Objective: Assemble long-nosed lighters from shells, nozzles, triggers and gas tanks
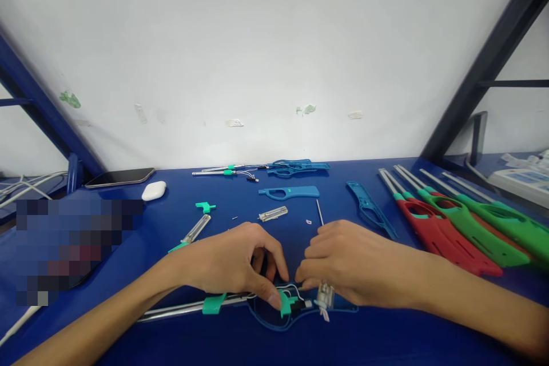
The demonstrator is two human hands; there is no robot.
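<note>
Blue bench [386,343], both hands near the front edge, around mid-length. Left hand [240,260]: thumb on a small green plastic trigger [286,303], index finger arched with a gap to the thumb, so fairly wide. Trigger sits at an open blue plastic shell half [278,329], beside white wire; a long silver metal tube with green collar [180,311] runs toward the left edge. Right hand [338,263]: fingers curled narrow over the shell's right part. A clear plastic fuel tank [325,295] pokes out below the palm (can't tell if it's gripped).

Thin grey rod [319,213] just behind right hand. Mid-bench: second clear plastic tank [273,213]. Back edge: thin silver tubes with green collars [223,172], stacked blue shells [298,167]. Right edge: red [446,234] and green long-nosed lighters [484,217]. Back-left corner: dark flat phone [120,177], white rounded case [154,190].
</note>
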